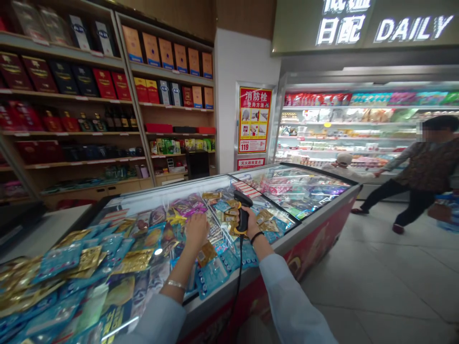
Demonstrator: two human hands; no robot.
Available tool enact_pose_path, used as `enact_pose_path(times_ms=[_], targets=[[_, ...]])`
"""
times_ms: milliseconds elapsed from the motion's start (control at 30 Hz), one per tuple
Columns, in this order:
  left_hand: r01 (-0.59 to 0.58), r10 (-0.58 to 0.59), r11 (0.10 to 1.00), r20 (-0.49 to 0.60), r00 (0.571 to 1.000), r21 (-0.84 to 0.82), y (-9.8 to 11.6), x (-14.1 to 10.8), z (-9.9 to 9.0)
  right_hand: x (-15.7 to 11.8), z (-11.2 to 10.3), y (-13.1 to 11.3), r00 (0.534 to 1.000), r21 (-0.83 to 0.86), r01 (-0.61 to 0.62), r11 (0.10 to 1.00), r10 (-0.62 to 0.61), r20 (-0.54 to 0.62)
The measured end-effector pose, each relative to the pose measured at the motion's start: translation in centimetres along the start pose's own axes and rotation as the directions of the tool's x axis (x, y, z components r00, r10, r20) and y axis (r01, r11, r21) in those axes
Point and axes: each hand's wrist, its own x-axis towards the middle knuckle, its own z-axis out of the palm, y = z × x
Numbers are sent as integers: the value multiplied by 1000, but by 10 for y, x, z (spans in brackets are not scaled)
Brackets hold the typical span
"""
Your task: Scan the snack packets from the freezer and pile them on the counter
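My right hand (pixel 249 222) is wrapped around the grip of a black and yellow handheld barcode scanner (pixel 244 219), whose cord (pixel 237 282) hangs down over the freezer's near side. My left hand (pixel 197 232) reaches over the glass with its fingers curled under and mostly hidden. A yellow crumpled packet (pixel 175 219) lies against its left side; I cannot tell whether the fingers grip it. Gold packets (pixel 264 217) and blue packets (pixel 212 276) lie scattered around both hands. A larger heap of blue and gold packets (pixel 60 260) covers the left end.
The chest freezer (pixel 322 210) has a glass top and red side. Wooden shelves (pixel 172 107) with boxed goods stand behind it at left. At right, a person (pixel 412 167) holds the hand of a smaller person in a cap (pixel 344 160), before a lit refrigerated display (pixel 322 129).
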Motion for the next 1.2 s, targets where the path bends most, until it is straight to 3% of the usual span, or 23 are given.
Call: enact_pose_path(times_ms=[100, 233, 300, 400, 567, 733, 800, 867, 933, 1000, 1100, 1200], targets=[[38, -36, 998, 47, 998, -43, 1, 9, 11, 8, -15, 0, 1000, 8, 20, 1000, -20, -21], [80, -33, 974, 216, 976, -213, -21, 15, 14, 15, -26, 4, 997, -28, 35, 999, -37, -71], [90, 28, 946, 355, 935, -311, -35, 18, 13, 16, -28, 6, 995, -66, 47, 997, -53, -87], [77, 146, 921, 522, 840, -382, -49, 19, 13, 17, -28, 7, 995, -104, 51, 993, -60, -76], [2, 235, 927, 585, 776, -375, -51, 14, 12, 15, -29, 5, 995, -80, 20, 997, -28, -93], [46, 242, 913, 628, 740, -406, -50, 12, 10, 13, -27, 4, 994, -57, -8, 998, 2, -110], [65, 229, 907, 616, 754, -416, -52, 14, 11, 13, -27, 4, 993, -44, -5, 999, 0, -118], [127, 186, 871, 558, 808, -474, -54, 16, 13, 14, -27, 4, 992, -35, 1, 999, -5, -122], [266, 64, 775, 489, 870, -574, -54, 18, 17, 15, -28, 4, 993, -32, 4, 999, -8, -118], [394, -109, 624, 424, 899, -675, -53, 20, 24, 17, -29, 5, 993, -34, 14, 999, -18, -113], [437, -360, 480, 283, 889, -761, -51, 24, 40, 21, -32, 7, 994, -35, 33, 999, -36, -103], [401, -544, 487, 89, 834, -776, -52, 28, 58, 22, -33, 8, 994, -17, 35, 999, -37, -100]])
